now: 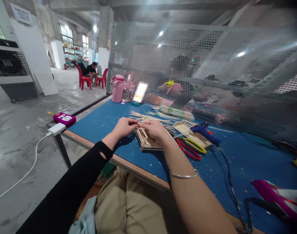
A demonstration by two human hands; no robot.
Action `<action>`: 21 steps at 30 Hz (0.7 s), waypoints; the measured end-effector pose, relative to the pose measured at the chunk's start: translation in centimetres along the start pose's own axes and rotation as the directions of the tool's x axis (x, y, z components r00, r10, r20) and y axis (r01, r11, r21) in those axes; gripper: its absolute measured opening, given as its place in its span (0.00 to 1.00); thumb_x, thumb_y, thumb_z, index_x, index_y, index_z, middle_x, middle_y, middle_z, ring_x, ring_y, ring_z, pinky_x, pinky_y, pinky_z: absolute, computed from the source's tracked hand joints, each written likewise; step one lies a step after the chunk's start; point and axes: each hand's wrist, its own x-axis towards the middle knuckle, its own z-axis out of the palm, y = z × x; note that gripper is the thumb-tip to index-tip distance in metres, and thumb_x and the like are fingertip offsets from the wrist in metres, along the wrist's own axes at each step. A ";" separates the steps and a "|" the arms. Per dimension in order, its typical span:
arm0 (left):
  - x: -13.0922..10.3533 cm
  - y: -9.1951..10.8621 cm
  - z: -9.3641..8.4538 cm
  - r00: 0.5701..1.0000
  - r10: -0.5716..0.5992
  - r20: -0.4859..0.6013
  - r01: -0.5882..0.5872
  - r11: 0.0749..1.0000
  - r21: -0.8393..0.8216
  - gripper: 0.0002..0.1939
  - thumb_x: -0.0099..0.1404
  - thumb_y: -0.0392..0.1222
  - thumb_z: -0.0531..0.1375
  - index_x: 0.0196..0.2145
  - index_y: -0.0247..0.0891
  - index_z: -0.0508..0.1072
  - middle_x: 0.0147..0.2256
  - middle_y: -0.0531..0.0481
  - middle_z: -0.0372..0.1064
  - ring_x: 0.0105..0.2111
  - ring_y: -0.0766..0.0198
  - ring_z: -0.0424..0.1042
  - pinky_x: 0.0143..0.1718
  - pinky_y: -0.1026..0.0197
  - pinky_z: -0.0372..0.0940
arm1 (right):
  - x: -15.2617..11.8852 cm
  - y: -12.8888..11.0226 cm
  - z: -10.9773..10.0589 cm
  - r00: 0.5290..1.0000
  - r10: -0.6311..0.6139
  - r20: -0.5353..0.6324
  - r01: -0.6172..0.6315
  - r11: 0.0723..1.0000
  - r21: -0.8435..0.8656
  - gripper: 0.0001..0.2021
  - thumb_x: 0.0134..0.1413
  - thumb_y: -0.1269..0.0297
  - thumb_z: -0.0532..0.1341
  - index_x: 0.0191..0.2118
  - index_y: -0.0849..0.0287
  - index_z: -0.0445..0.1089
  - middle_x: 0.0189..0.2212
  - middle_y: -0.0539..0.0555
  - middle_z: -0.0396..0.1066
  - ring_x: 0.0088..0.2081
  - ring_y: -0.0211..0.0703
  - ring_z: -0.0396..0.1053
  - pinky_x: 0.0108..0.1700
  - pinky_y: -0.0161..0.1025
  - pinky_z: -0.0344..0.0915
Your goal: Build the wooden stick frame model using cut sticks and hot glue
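A small tray-like frame (150, 143) built of thin wooden sticks lies on the blue tabletop in front of me. My left hand (125, 126) and my right hand (153, 130) meet at its far left corner. Fingertips of both are pinched together there, with a tiny piece between them too small to make out. Part of the frame is hidden under my right hand. Just beyond lie loose wooden sticks (144, 115).
Right of the frame are red-and-yellow-handled scissors (191, 149), a blue glue gun (205, 133) with a cord, and another stick piece (184, 126). Behind stand bundled sticks (176, 112), a pink bottle (118, 89) and a perforated metal screen (143, 55). A person (180, 84) sits behind the screen.
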 end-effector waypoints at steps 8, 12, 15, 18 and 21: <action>0.0 0.2 0.1 1.000 -0.010 -0.014 0.010 1.000 -0.002 0.11 0.54 0.33 0.60 0.35 0.32 0.77 0.35 0.44 0.76 0.35 0.61 0.74 0.40 0.62 0.66 | 0.2 0.2 0.2 1.000 -0.002 -0.015 0.001 0.999 -0.051 0.12 0.42 0.56 0.57 0.23 0.61 0.69 0.10 0.41 0.50 0.14 0.30 0.45 0.19 0.33 0.40; 0.0 0.4 -0.2 0.990 -0.053 -0.133 0.055 0.998 0.009 0.17 0.52 0.27 0.56 0.39 0.32 0.76 0.34 0.45 0.76 0.34 0.64 0.73 0.39 0.64 0.66 | -0.1 0.1 -1.1 0.997 0.004 -0.077 -0.011 0.996 -0.091 0.17 0.45 0.51 0.55 0.25 0.62 0.71 0.09 0.41 0.48 0.13 0.30 0.45 0.19 0.33 0.41; -1.6 1.1 -0.4 0.956 -0.085 -0.282 0.096 0.995 0.023 0.19 0.54 0.27 0.54 0.43 0.30 0.73 0.37 0.42 0.75 0.35 0.63 0.72 0.40 0.61 0.65 | -1.3 0.1 -2.7 0.989 0.004 -0.145 -0.020 0.994 -0.112 0.19 0.47 0.50 0.52 0.27 0.61 0.71 0.10 0.42 0.49 0.14 0.31 0.45 0.19 0.33 0.43; -5.0 2.0 0.1 0.948 -0.070 -0.311 0.085 0.996 0.033 0.14 0.57 0.33 0.55 0.41 0.32 0.74 0.34 0.45 0.75 0.32 0.64 0.72 0.38 0.61 0.65 | -3.2 0.5 -3.5 0.991 -0.021 -0.129 -0.002 0.984 -0.178 0.16 0.44 0.52 0.55 0.26 0.62 0.71 0.13 0.45 0.56 0.17 0.32 0.51 0.21 0.33 0.47; -8.4 3.1 1.2 0.970 -0.027 -0.242 0.056 0.992 0.112 0.13 0.57 0.43 0.59 0.39 0.35 0.74 0.34 0.45 0.74 0.33 0.61 0.72 0.38 0.59 0.66 | -4.7 1.1 -3.0 0.996 -0.084 -0.024 0.075 0.968 -0.240 0.15 0.43 0.55 0.56 0.28 0.62 0.72 0.18 0.49 0.63 0.21 0.35 0.56 0.24 0.34 0.51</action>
